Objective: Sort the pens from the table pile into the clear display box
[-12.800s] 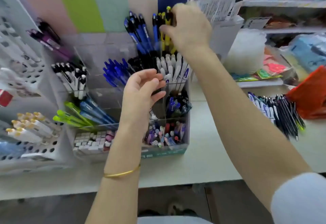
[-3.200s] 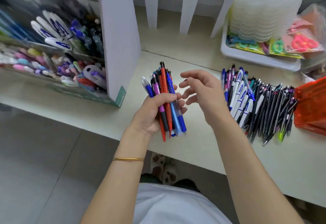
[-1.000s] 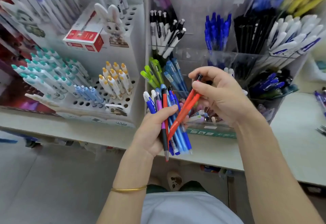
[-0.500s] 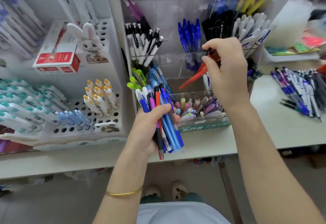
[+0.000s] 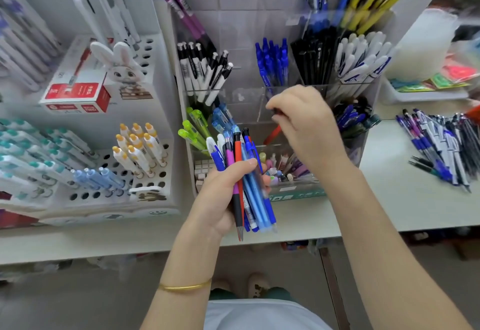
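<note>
My left hand [image 5: 220,197] grips a bundle of pens [image 5: 244,179], blue, red and purple ones, upright in front of the clear display box [image 5: 241,31]. My right hand [image 5: 309,127] pinches the top end of a red pen [image 5: 272,134], whose lower part slants down into a middle compartment of the box. Other compartments hold white-and-black, blue, black, green and white pens. The pen pile [image 5: 441,145] lies on the white table [image 5: 394,199] at the right.
A white perforated rack [image 5: 145,173] with yellow-capped and teal pens stands left of the box. A red-and-white carton [image 5: 75,90] and a rabbit figure [image 5: 119,67] sit on it. A white tray [image 5: 426,93] with colourful items is at the back right.
My right hand has carried the red pen from the bundle up and over to the box, then lowered it into a middle compartment. The left hand keeps its bundle.
</note>
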Tool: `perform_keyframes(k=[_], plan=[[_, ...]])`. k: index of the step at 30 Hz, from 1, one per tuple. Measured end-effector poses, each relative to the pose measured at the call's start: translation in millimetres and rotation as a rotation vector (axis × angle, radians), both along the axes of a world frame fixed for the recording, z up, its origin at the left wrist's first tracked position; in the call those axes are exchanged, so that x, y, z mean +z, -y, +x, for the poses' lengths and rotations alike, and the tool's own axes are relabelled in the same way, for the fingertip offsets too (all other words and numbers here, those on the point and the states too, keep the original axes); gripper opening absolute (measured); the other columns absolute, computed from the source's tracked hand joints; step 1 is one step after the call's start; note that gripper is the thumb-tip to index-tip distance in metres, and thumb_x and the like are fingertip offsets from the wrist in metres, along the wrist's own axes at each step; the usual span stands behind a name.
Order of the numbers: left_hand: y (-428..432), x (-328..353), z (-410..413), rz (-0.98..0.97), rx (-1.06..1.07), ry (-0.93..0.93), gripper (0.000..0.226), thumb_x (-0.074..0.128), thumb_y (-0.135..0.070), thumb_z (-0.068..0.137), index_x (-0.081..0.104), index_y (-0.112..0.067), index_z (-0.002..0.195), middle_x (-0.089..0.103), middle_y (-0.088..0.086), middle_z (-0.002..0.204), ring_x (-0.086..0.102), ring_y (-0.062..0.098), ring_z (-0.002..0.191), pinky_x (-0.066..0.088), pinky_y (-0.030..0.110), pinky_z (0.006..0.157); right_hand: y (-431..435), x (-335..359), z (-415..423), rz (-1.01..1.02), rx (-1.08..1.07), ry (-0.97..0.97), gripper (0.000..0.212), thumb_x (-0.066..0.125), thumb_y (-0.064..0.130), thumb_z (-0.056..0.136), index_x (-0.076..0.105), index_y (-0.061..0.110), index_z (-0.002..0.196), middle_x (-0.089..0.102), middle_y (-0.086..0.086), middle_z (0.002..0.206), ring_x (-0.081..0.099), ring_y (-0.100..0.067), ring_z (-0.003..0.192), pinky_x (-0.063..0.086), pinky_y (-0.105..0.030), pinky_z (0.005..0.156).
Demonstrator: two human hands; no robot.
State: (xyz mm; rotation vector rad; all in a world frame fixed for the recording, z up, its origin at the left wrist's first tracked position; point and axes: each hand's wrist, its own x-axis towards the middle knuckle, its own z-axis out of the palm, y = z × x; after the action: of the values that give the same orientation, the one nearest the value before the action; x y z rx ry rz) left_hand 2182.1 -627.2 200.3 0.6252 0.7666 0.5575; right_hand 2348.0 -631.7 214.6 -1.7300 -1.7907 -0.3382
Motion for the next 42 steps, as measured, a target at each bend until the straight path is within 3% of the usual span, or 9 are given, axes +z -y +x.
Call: perform_keyframes(k=[5,10,14,17,20,26,34,39,42], plan=[[0.9,-5.7,2.5,-0.040,-0.001,0.029,0.016,0.062,-0.008,0.077,0.063,-0.002,0.092,0.070,0.006,0.074,0.068,0.020,0.062,0.050,0.048,0.090,-5.5,-9.9,-10.3,-0.240,-0.012,-0.052,0.029,0.066,-0.005,0.076,0.065,0.006,0.103,0.064,-0.010,0.096,0.060,-0.032,0.091,0.048,-0.043,0.077],[4.0,-5.7,2.0,-0.024,-0.014,0.027,0.021,0.063,-0.011,0.069,0.064,-0.003,0.088,0.070,0.005,0.071,0.068,0.017,0.061,0.054,0.036,0.073,-4.8,-6.4,-11.1,-0.330,-0.056,-0.148,0.033,0.064,0.010,0.087,0.060,0.013,0.119,0.060,-0.005,0.113,0.056,-0.024,0.104,0.043,-0.037,0.090],[6.2,-6.7,5.9,-0.007,0.043,0.013,0.020,0.058,-0.003,0.083,0.060,0.002,0.103,0.069,0.005,0.069,0.068,0.017,0.058,0.057,0.030,0.058,12.9,9.6,-20.9,-0.087,-0.093,-0.433,0.006,0.065,0.012,0.086,0.066,0.011,0.092,0.061,0.000,0.086,0.057,-0.014,0.080,0.047,-0.029,0.075],[8.5,-6.3,11.7,0.038,0.091,-0.015,0.017,0.056,0.002,0.088,0.060,0.000,0.104,0.069,0.008,0.069,0.067,0.018,0.058,0.057,0.031,0.057,16.8,12.6,-36.9,-0.344,-0.052,-0.663,0.018,0.070,0.032,0.083,0.062,0.016,0.085,0.060,0.004,0.077,0.056,-0.010,0.069,0.046,-0.025,0.063],[10.8,-6.4,16.2,0.070,0.123,-0.031,0.019,0.059,0.000,0.088,0.062,-0.002,0.107,0.068,0.009,0.070,0.068,0.020,0.061,0.058,0.032,0.056,15.6,7.1,-42.4,-0.443,-0.011,-0.681,0.027,0.074,0.038,0.078,0.056,0.021,0.087,0.057,0.002,0.082,0.049,-0.008,0.068,0.042,-0.022,0.059],[12.4,-7.9,16.1,0.085,0.116,0.009,0.035,0.068,-0.018,0.072,0.063,-0.006,0.105,0.068,0.011,0.080,0.068,0.021,0.066,0.059,0.033,0.061,18.9,1.3,-42.0,-0.358,-0.035,-1.043,0.014,0.076,0.019,0.079,0.063,0.014,0.083,0.061,0.000,0.075,0.054,-0.009,0.060,0.048,-0.022,0.053],[8.4,-17.5,11.6,-0.023,0.126,0.107,0.036,0.063,-0.029,0.077,0.066,-0.006,0.105,0.067,0.009,0.076,0.065,0.019,0.061,0.057,0.032,0.058,19.6,0.8,-42.9,-0.332,-0.006,-1.495,0.013,0.054,0.017,0.097,0.052,0.004,0.094,0.062,-0.002,0.071,0.043,-0.014,0.043,0.037,-0.024,0.037],[8.6,-15.7,13.4,-0.068,0.172,0.086,0.023,0.067,-0.017,0.068,0.068,-0.006,0.088,0.068,0.011,0.072,0.065,0.021,0.062,0.060,0.035,0.061,13.3,0.2,-53.3,-0.148,-0.114,-1.430,0.013,0.044,0.018,0.100,0.046,0.005,0.097,0.053,-0.004,0.067,0.046,-0.004,0.043,0.037,-0.018,0.040],[9.3,-13.4,15.4,-0.081,0.205,0.066,0.013,0.068,-0.012,0.073,0.066,-0.006,0.085,0.069,0.010,0.072,0.067,0.022,0.062,0.060,0.038,0.062,13.1,-4.5,-60.4,0.059,-0.151,-1.337,0.011,0.046,0.016,0.099,0.045,0.008,0.091,0.053,-0.003,0.069,0.049,-0.008,0.053,0.043,-0.024,0.053]])
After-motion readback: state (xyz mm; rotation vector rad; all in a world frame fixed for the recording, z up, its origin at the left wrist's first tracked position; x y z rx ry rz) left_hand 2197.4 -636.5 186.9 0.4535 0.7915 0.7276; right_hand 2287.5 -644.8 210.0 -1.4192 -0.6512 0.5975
